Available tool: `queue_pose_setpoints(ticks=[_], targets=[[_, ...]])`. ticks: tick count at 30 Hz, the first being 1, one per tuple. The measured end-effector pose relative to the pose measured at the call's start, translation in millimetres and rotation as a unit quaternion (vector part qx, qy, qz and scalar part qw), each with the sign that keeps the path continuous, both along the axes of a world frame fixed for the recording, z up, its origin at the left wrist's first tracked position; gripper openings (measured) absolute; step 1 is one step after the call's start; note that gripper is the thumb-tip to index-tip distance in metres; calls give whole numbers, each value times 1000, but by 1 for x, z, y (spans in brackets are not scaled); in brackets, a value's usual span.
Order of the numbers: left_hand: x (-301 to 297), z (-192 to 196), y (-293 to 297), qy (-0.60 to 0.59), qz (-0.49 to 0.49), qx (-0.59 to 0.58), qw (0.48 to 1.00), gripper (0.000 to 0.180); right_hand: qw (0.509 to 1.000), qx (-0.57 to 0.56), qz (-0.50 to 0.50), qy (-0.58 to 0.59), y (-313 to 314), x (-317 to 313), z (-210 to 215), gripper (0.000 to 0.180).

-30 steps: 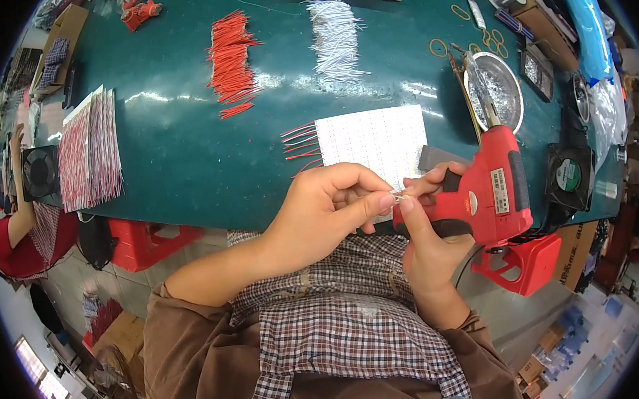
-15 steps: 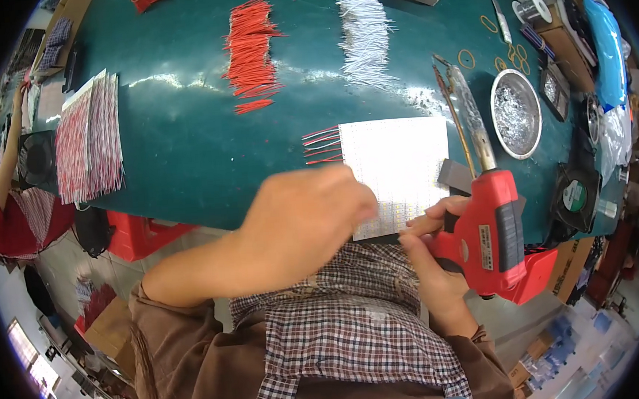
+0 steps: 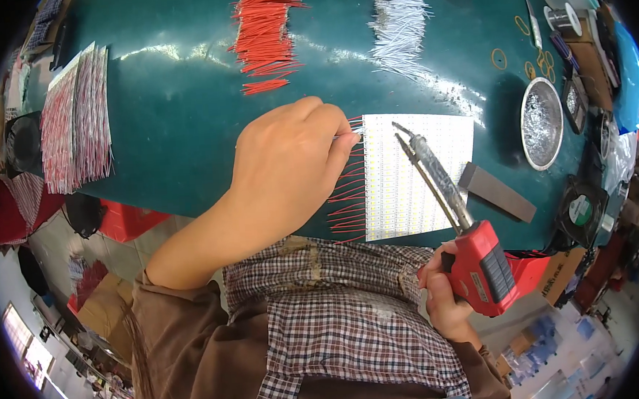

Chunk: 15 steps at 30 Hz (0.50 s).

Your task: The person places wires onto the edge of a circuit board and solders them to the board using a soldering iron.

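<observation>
A white LED strip panel [image 3: 436, 199] lies on the green table in front of me, with thin red and white wires [image 3: 346, 216] sticking out along its left edge. My left hand [image 3: 288, 157] is closed at the far left corner, thumb and forefinger pinching what looks like a wire against that edge. My right hand [image 3: 447, 305] grips a red soldering gun [image 3: 485, 270]. Its metal tip slants over the upper part of the panel, apart from my left fingers. A grey block [image 3: 498, 192] lies against the panel's right side.
Beyond are piles of red wires [image 3: 265, 31] and white wires [image 3: 400, 26]. A stack of wired panels [image 3: 77, 119] lies at left. At right are a metal bowl [image 3: 542, 124] of shiny bits, rubber bands [image 3: 499, 58], a knife [image 3: 534, 25] and a small fan [image 3: 580, 209].
My left hand has gone from above the panel's near left part to its far left edge. The soldering gun's tip has swung left over the panel. My view has shifted somewhat.
</observation>
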<state>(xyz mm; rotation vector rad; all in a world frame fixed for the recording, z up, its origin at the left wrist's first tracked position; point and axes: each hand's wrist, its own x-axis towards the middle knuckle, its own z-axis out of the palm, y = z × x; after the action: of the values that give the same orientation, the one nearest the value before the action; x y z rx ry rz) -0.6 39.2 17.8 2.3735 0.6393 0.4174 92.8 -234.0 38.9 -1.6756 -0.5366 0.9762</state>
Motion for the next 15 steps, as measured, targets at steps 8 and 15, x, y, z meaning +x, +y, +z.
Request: queue_pose_setpoints(ticks=[8, 15], targets=[[2, -4, 1, 4, 8, -1, 1000, 11, 997, -26, -71, 22, 5, -12, -3, 30], [1, -5, 1, -1, 5, -8, 1000, 11, 997, -42, -62, 19, 8, -12, -4, 23]])
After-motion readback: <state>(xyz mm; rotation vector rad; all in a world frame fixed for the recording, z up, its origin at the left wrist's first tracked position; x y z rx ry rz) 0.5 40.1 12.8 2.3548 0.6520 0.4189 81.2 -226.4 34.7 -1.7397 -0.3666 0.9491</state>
